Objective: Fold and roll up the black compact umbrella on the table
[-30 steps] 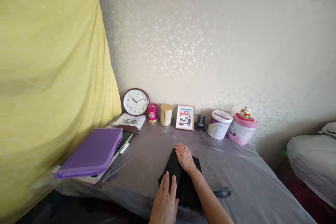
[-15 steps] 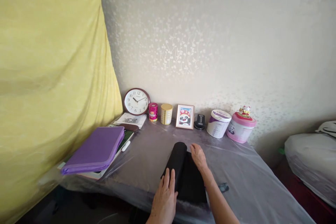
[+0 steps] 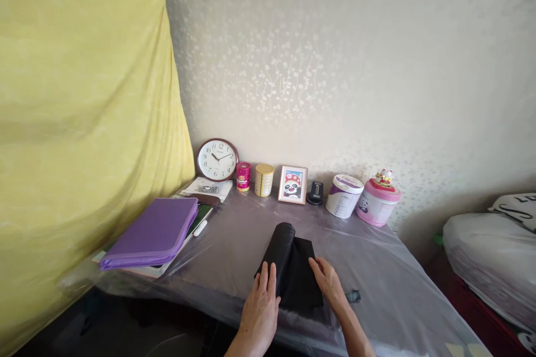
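Note:
A sheet of thin black material, partly rolled up, lies near the front edge of the table. Its thick rolled part is on the left, and a flat flap spreads to the right. My left hand rests on the near end of the roll, fingers stretched out and lying along it. At the flap's right edge, my right hand has thumb and fingers closed on the material. Just right of that wrist lies a small dark bluish item, too small to name.
A purple folder lies on papers at the left, beside a white marker-like stick. Along the wall stand a clock, a pink tin, a yellow-lidded can, a picture frame and two tubs.
My right hand has come down from the flap's far corner toward me and now grips its right edge. The flap's far corner stands out more. My left hand stays on the roll.

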`<move>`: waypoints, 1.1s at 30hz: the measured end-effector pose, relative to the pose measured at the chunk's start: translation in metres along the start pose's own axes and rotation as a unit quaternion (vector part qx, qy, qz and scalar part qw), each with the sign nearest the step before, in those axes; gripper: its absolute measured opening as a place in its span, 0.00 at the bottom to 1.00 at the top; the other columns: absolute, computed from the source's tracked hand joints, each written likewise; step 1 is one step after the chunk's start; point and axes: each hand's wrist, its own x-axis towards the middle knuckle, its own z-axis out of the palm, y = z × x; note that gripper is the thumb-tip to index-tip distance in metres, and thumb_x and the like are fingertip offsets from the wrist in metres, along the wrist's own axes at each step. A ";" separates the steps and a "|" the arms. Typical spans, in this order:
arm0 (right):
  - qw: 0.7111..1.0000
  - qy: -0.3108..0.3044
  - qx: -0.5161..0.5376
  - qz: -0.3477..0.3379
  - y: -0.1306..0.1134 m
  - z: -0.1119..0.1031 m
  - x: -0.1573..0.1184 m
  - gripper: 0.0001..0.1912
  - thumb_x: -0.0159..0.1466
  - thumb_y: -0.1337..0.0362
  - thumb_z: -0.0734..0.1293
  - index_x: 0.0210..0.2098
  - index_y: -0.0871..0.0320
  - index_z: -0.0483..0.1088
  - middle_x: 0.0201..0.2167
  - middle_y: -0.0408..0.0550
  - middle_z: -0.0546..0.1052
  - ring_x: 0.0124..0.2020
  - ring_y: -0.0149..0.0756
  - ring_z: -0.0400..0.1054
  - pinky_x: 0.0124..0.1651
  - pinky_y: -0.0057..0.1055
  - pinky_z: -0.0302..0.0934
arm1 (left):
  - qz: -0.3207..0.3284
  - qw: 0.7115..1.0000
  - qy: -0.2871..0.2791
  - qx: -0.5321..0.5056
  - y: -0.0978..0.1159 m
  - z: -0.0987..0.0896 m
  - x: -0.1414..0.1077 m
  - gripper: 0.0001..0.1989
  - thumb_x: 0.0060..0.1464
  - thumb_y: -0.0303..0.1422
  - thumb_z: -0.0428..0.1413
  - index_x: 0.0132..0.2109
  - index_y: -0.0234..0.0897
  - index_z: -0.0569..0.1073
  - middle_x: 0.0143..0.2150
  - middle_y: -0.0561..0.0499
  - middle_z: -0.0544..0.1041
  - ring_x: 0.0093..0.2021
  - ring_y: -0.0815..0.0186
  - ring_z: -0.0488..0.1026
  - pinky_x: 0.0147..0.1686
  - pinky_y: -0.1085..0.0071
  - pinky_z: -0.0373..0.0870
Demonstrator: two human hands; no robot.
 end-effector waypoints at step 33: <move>0.989 -0.149 0.005 -0.016 -0.099 0.063 0.028 0.10 0.58 0.64 0.62 0.38 0.59 0.66 0.23 0.41 0.75 0.22 0.29 0.68 0.26 0.24 0.55 | -0.006 0.999 -0.038 -0.038 -0.010 0.003 -0.002 0.37 0.41 0.16 0.44 0.62 0.26 0.51 0.66 0.38 0.48 0.64 0.60 0.49 0.58 0.68 0.55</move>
